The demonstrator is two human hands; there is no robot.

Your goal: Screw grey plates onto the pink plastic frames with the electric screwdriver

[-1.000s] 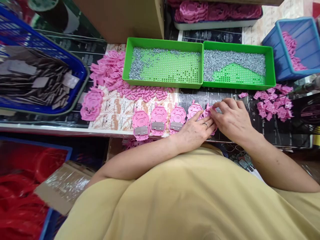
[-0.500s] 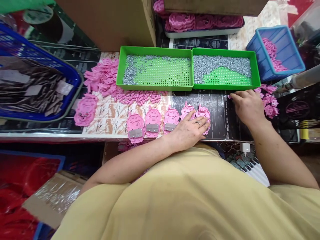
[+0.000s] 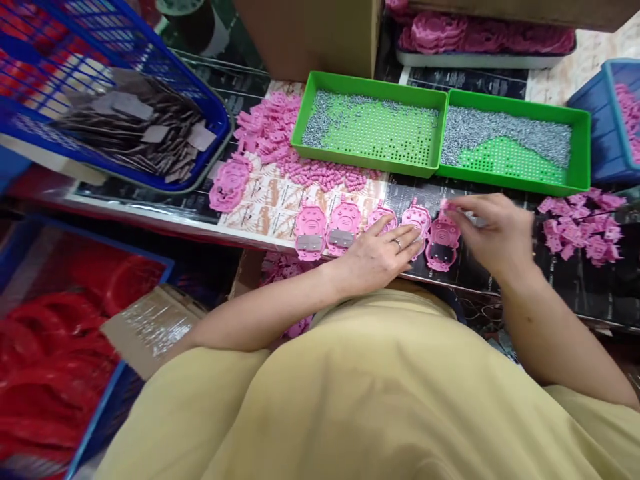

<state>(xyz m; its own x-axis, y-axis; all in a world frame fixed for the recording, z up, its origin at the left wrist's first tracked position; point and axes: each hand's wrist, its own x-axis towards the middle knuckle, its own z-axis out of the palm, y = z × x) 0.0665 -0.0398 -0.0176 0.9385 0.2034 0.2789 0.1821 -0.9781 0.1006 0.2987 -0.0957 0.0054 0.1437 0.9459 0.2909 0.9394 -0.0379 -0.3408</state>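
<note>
Several pink plastic casings lie in a row along the table's front edge, some with a grey plate in the lower half. My left hand, with a ring on one finger, lies with fingers outstretched over the casings in the middle of the row and touches them. At the right end, my right hand pinches a small pink plastic part between thumb and fingers. It is held at the top of the rightmost casing, whose lower half shows a dark plate. Whether the part touches the casing, I cannot tell.
Two green trays of small metal screws stand behind the row. Loose pink parts lie in piles at left and right. A blue basket of flat grey plates is at left, a blue bin at far right.
My right hand has moved left from beside the right-hand pile to the rightmost casing, carrying the small pink part. My left hand stays on the row. The camera view has turned.
</note>
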